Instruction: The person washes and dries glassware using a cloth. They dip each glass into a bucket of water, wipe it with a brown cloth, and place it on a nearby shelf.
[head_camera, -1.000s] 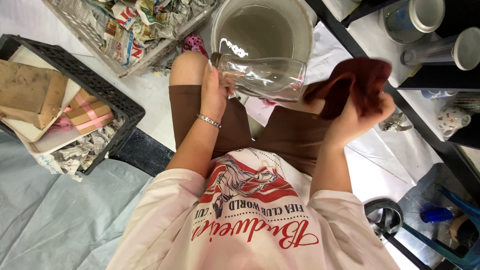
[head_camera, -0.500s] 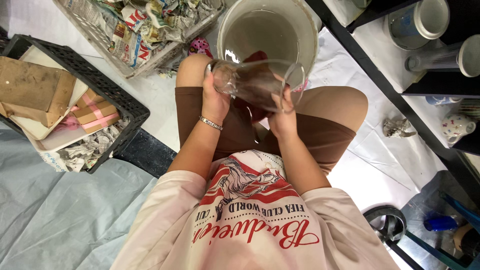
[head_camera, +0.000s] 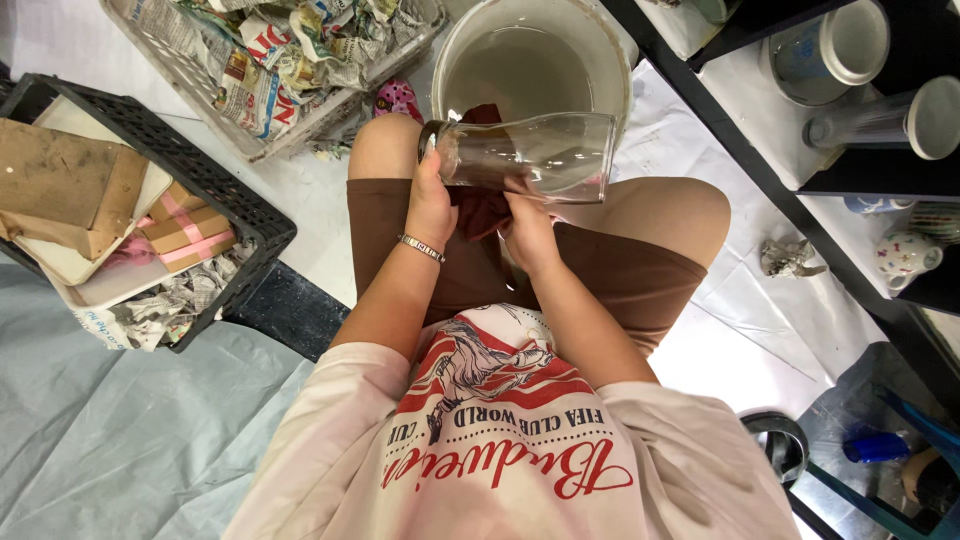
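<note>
Your left hand grips the narrow end of a clear, flared glass vase, held on its side above your lap. Your right hand is closed on a dark maroon cloth, pressed against the underside of the glass. Step in hand, by the look of it: wiping the vase's outer wall. Next move likely calls for turning the glass in your left grip so the cloth meets an unwiped side (firm hold, it looks slippery). Just beyond your knees stands a white round bucket of cloudy water; at left, a pale mesh basket of crumpled newspaper and a black crate of cardboard.
</note>
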